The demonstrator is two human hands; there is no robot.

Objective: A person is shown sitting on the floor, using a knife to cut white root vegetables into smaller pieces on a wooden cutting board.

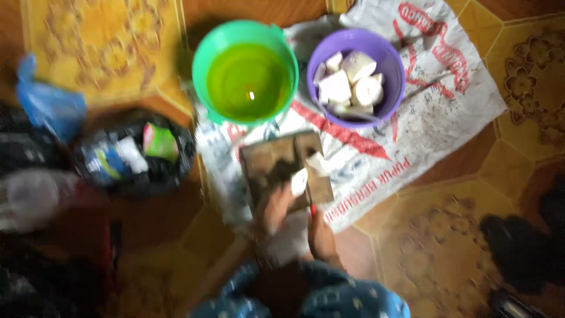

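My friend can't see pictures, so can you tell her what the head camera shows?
A person's two hands, left hand and right hand, hold a pale chunk at the near edge of a dark cutting board lying on a printed sack on a tiled floor. Beyond it stand a green bucket of liquid and a purple bowl of white pieces; the picture is blurry.

The whole head view is smeared by motion blur; no edge is crisp. Light is soft and fairly bright over the upper middle, with a small glint on the liquid in the green bucket (245,73). The lower left falls into dim, murky shadow. The hands (297,221) and the board (285,171) are blurred, and the floor (447,235) tiles look soft.
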